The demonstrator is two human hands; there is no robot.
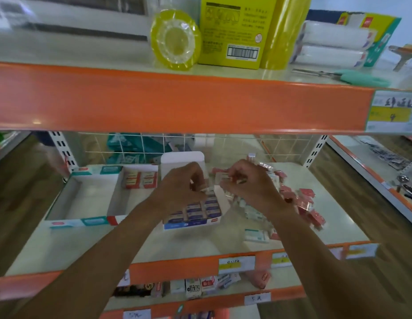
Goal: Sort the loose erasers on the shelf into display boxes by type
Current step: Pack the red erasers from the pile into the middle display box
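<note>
Left hand (177,187): fingers curled, apparently pinching small eraser (204,189) over blue display box (192,221) (part filled). Right hand (248,187): fingers pinch white eraser (223,176). Loose erasers (301,199): heaped on shelf (62,245), right of box.

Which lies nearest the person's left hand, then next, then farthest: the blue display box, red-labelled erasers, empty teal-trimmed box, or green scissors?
1. The blue display box, right under the left hand.
2. The red-labelled erasers, just to its left.
3. The empty teal-trimmed box, far left.
4. The green scissors, upper shelf, far right.
</note>
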